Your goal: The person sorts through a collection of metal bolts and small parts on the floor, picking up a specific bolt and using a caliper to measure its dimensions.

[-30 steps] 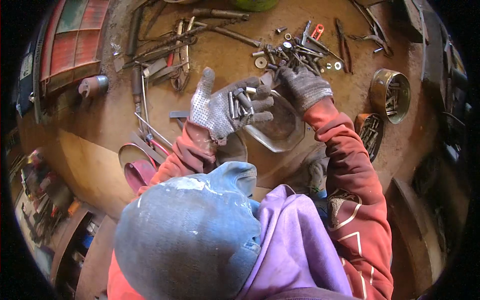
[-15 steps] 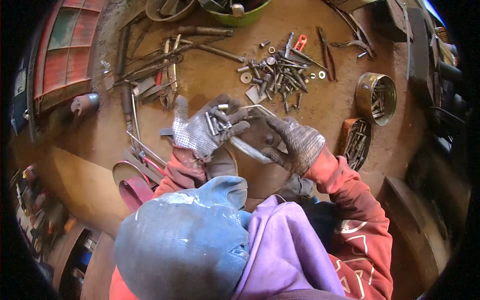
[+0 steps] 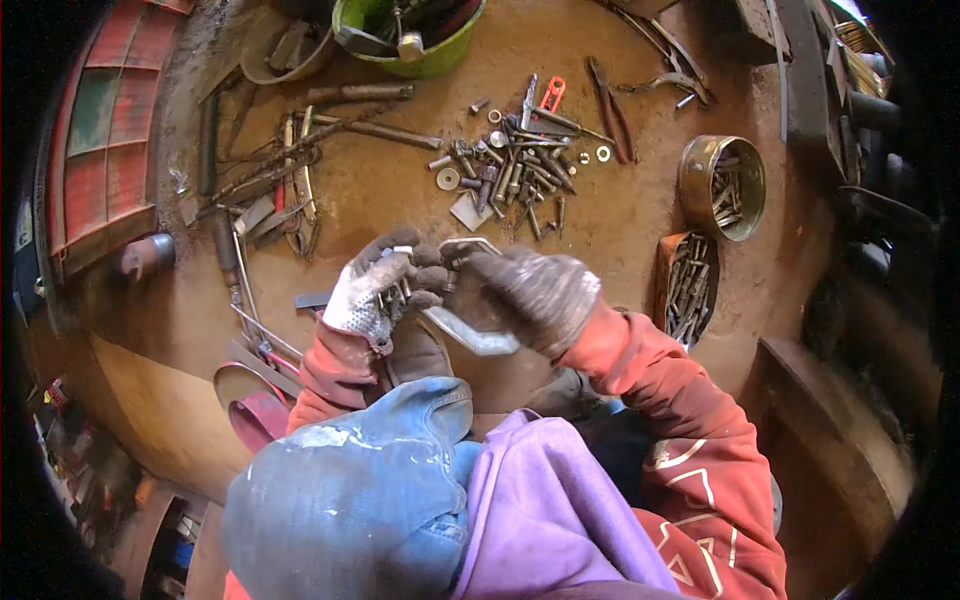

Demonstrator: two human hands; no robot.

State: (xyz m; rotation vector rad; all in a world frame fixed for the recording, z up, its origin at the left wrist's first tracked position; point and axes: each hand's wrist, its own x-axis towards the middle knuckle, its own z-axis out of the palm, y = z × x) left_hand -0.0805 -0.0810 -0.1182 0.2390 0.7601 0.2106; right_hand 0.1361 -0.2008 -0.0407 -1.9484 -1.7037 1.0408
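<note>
The left hand [image 3: 375,290] has curled from an open palm, fingers now bent around its bolts [image 3: 396,294], so they seem less likely to spill. The right hand [image 3: 535,298] has come off the pile [image 3: 512,172], now at 1 o'clock, to the left's 3 o'clock side; blur hides whether it's pinching anything.
</note>
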